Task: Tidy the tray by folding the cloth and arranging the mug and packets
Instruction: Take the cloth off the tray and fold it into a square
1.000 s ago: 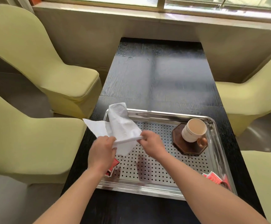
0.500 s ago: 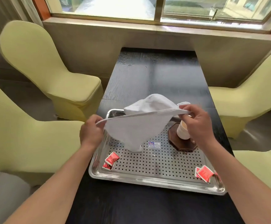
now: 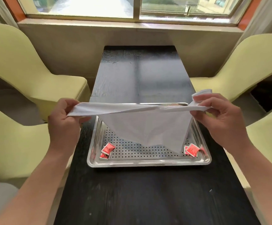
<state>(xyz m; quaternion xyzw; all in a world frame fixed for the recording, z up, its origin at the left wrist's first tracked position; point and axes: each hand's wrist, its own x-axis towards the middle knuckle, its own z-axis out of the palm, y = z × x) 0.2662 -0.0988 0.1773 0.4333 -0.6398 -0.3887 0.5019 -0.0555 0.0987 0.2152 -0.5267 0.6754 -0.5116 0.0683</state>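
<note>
**Cloth stretched wide above the tray**

The white cloth (image 3: 145,127) hangs between both hands over a perforated steel tray (image 3: 148,163), which sits on a dark wooden table (image 3: 140,75). The left hand (image 3: 64,120) pinches the cloth's end at 9 o'clock of the tray. The right hand (image 3: 219,117) pinches the other end at 3 o'clock, between thumb and curled fingers. The top edge runs taut and the rest sags in a point toward the tray floor. The hanging cloth screens the far half of the tray, mug included.

Yellow-green covered chairs flank the table, at 10 (image 3: 26,65), 2 (image 3: 245,65), 8 (image 3: 10,151) and 4 o'clock (image 3: 269,143). A window (image 3: 132,5) lies at 12.

Half a second ago the hands were closer together and the cloth bulged upward. The mug on its coaster then showed at the tray's 1 o'clock.

Count: one cloth, one tray, four chairs. Two red packets (image 3: 108,150) lie in the 7 o'clock corner. An overlapping red cluster (image 3: 192,150) lies in the 5 o'clock corner, number unclear.
</note>
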